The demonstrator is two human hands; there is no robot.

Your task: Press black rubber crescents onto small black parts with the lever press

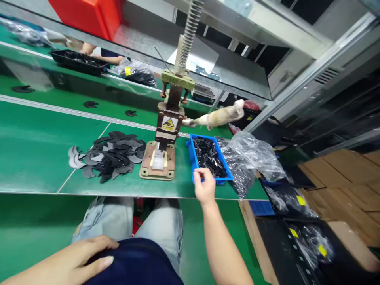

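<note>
Right hand at the near left corner of the shallow blue plastic bin, palm turned inward; fingers curled, thumb and index tips nearly meeting, impossible to tell whether around some small part or around nothing. Inside the bin, a heap of small black parts, likely kept together by the low walls and within easy right-hand reach.

Left hand resting against the navy garment, fingers loosely extended, thumb apart, with no object visible in grasp; probably just parked out of the way.

On the green table, between bin and loose pile of dark crescent-shaped pieces, a metal hand press with a flat base, seemingly central so as to serve both sides. Off-white wrapped lever jutting rightward, perhaps padded for grip.
</note>
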